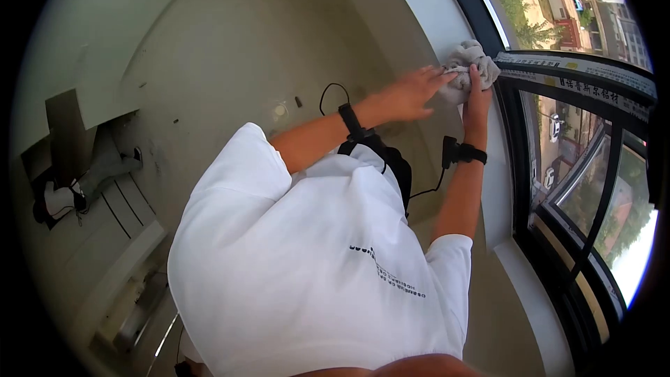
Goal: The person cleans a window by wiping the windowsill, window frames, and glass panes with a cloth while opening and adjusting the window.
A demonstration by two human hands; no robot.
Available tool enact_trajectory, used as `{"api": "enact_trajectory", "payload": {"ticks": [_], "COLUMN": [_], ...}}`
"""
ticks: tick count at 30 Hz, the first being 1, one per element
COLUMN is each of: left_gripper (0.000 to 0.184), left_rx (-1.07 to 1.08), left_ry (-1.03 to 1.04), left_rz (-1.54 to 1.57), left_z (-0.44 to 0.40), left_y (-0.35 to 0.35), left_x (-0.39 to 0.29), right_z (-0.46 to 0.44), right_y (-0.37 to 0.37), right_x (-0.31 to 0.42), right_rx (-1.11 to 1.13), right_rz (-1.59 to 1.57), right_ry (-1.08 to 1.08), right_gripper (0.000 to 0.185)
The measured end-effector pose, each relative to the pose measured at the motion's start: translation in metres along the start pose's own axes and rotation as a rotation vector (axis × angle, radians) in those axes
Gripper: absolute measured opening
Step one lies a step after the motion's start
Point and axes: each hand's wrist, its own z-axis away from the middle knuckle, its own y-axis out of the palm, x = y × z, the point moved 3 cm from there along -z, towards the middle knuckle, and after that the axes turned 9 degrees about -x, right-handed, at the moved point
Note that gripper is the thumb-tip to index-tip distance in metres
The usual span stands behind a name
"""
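A bunched light-grey cloth (469,70) is at the white ledge beside the dark window frame (488,24). My right hand (477,94) holds it, with the thumb raised along its near side and the other fingers mostly hidden. To the left, my left hand (419,92) reaches toward the same cloth with fingers stretched out. Its fingertips overlap the cloth's left edge; I cannot tell whether they press on it. Both wrists carry black straps, and the right one has a small black device (452,152) with a cable.
Printed protective tape (593,80) covers the frame's crossbar. Lower window panes (565,126) show parked cars far below. A cable (333,85) loops near my left forearm. Another person (105,178) is at the far left by a brown board (68,126). Small dark objects lie on the floor.
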Motion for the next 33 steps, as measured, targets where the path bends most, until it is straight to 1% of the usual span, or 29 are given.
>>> {"api": "enact_trajectory", "payload": {"ticks": [1, 4, 5, 8, 9, 11, 12, 13, 16, 17, 20, 21, 23, 24, 26, 27, 29, 32, 33], "left_gripper": [0.102, 0.106, 0.107, 0.116, 0.12, 0.126, 0.129, 0.129, 0.124, 0.11, 0.094, 0.079, 0.072, 0.069, 0.064, 0.062, 0.059, 0.06, 0.061], "left_rx": [-0.054, -0.212, -0.272, -0.451, -0.498, -0.502, -0.496, -0.424, -0.277, -0.209, -0.104, -0.104, -0.061, -0.033, -0.007, 0.008, 0.093, 0.168, 0.194], "left_ry": [-0.007, -0.03, -0.049, -0.076, -0.077, -0.048, -0.031, -0.062, -0.028, -0.072, -0.051, 0.03, 0.015, 0.007, 0.074, 0.111, 0.111, 0.128, 0.133], "left_rz": [-0.011, -0.064, -0.106, -0.213, -0.248, -0.344, -0.389, -0.419, -0.378, -0.389, -0.342, -0.344, -0.297, -0.273, -0.262, -0.254, -0.264, -0.288, -0.286], "left_z": [-0.003, -0.018, -0.028, -0.058, -0.066, -0.086, -0.094, -0.101, -0.109, -0.109, -0.107, -0.103, -0.098, -0.095, -0.092, -0.092, -0.094, -0.097, -0.098], "left_y": [-0.003, -0.013, -0.018, -0.038, -0.045, -0.05, -0.052, -0.05, -0.033, -0.03, 0.004, 0.012, 0.03, 0.039, 0.065, 0.072, 0.083, 0.092, 0.092], "left_x": [0.005, 0.018, 0.022, 0.028, 0.027, 0.031, 0.034, 0.04, 0.056, 0.044, 0.036, 0.021, -0.006, -0.015, -0.022, -0.029, -0.045, -0.052, -0.051], "right_z": [-0.007, -0.027, -0.033, -0.053, -0.058, -0.065, -0.067, -0.068, -0.065, -0.054, -0.028, -0.016, 0.007, 0.019, 0.041, 0.047, 0.053, 0.068, 0.072], "right_y": [0.011, 0.045, 0.055, 0.088, 0.094, 0.102, 0.104, 0.104, 0.084, 0.073, 0.033, 0.017, -0.013, -0.027, -0.053, -0.064, -0.085, -0.098, -0.099], "right_x": [0.001, 0.005, 0.008, 0.01, 0.009, 0.008, 0.007, 0.004, -0.012, -0.012, -0.021, -0.02, -0.015, -0.011, 0.004, 0.002, -0.002, 0.03, 0.044], "right_rx": [0.033, 0.137, 0.15, 0.276, 0.31, 0.343, 0.352, 0.343, 0.308, 0.277, 0.208, 0.188, 0.148, 0.143, 0.125, 0.109, 0.07, 0.066, 0.087], "right_rz": [0.019, 0.046, 0.139, 0.067, 0.106, 0.131, 0.142, 0.156, 0.176, 0.207, 0.206, 0.227, 0.268, 0.319, 0.418, 0.428, 0.454, 0.616, 0.722], "right_ry": [-0.021, -0.018, -0.031, -0.095, -0.06, -0.044, -0.035, -0.054, -0.187, -0.223, -0.374, -0.383, -0.406, -0.335, -0.188, -0.19, -0.194, -0.047, -0.042], "right_gripper": [0.048, 0.048, 0.05, 0.054, 0.055, 0.055, 0.055, 0.056, 0.059, 0.062, 0.062, 0.062, 0.062, 0.061, 0.061, 0.059, 0.056, 0.045, 0.04]}}
